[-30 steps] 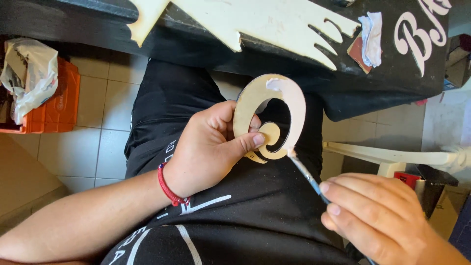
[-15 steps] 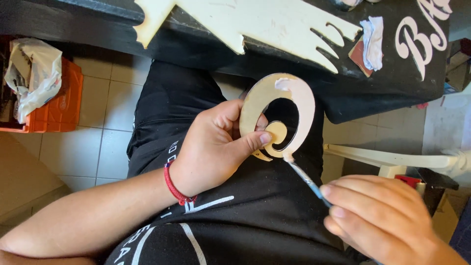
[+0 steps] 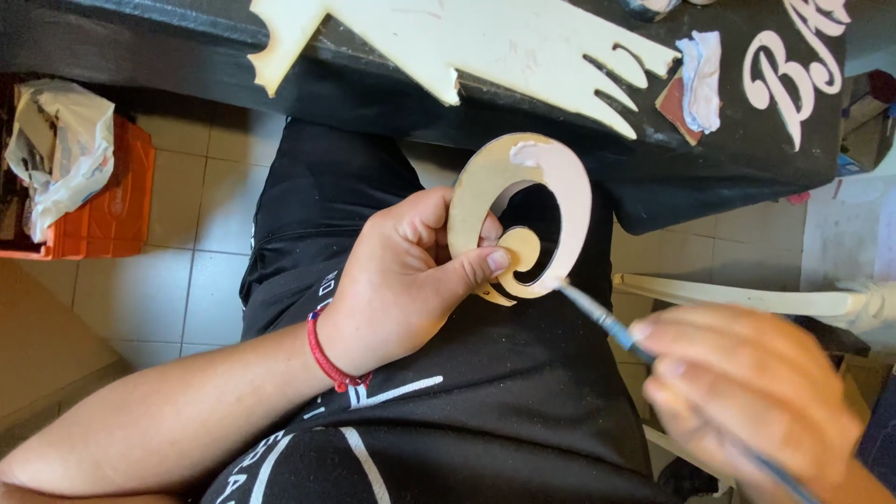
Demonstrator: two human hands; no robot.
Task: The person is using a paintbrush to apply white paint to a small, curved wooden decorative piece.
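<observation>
Blur smears your right hand (image 3: 747, 392) at the lower right of the head view, so its fingers are hard to separate, though you can see them pinched together around the thin blue-handled paintbrush (image 3: 597, 313); the brush's far end runs out of the bottom edge. Its bristle tip touches the lower right rim of the pale wooden spiral-shaped cutout (image 3: 523, 215), which you hold over your lap, just below the table edge. Your left hand (image 3: 401, 280) pinches that cutout, thumb pressed on the small round centre of the spiral, other fingers hidden behind the wood. Part of the cutout's upper right curve is coated white, the rest bare wood. A red cord bracelet (image 3: 329, 359) circles your left wrist. Above, the black table (image 3: 112, 37) is cut off by the top edge, as is the large cream hand-shaped wooden cutout (image 3: 485, 42) lying on it. At the table's right end, a white curly letter shape (image 3: 793, 65) on the black surface is only partly in view, and a crumpled white rag (image 3: 700, 75) lies just beside it over a small reddish-brown square. At the far left, a crumpled white plastic bag (image 3: 56, 149) rests on an orange plastic crate (image 3: 112, 205), both cropped by the edge.
</observation>
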